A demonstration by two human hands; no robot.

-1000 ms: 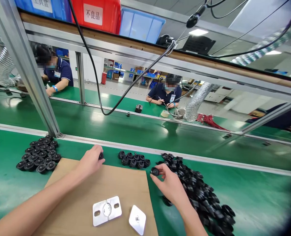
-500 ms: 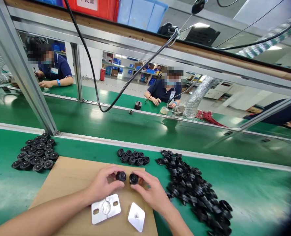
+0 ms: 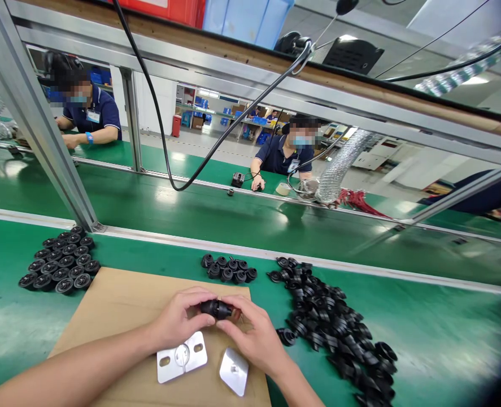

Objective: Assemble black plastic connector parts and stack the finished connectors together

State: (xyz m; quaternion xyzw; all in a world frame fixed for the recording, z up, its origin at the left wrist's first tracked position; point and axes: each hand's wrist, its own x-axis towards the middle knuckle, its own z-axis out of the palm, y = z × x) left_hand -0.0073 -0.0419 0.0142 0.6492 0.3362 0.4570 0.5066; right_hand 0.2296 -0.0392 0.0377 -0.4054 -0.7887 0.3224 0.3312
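My left hand [image 3: 190, 317] is closed round a round black plastic part [image 3: 208, 307]. A second black plastic part [image 3: 223, 310] is in my right hand [image 3: 250, 328], gripped between thumb and fingers. The two parts meet end to end, and I cannot tell whether they are joined. Both hands are above a brown cardboard sheet [image 3: 118, 316]. Below them lie a silver metal plate with a round recess and two slots [image 3: 182, 357] and a silver diamond-shaped plate [image 3: 234, 371] with a small feature at its middle.
Black round parts stand in rows [image 3: 61, 263] at the left. A small group of black parts [image 3: 229, 268] sits behind the cardboard, and a big loose pile [image 3: 335, 322] spreads at the right. A metal frame post [image 3: 51, 118] rises at left. Co-workers sit across the green bench [image 3: 169, 209].
The two black parts were apart, their round faces showing; now they are brought together end to end. My right hand moved slightly left. A co-worker opposite has reached one hand toward a black object.
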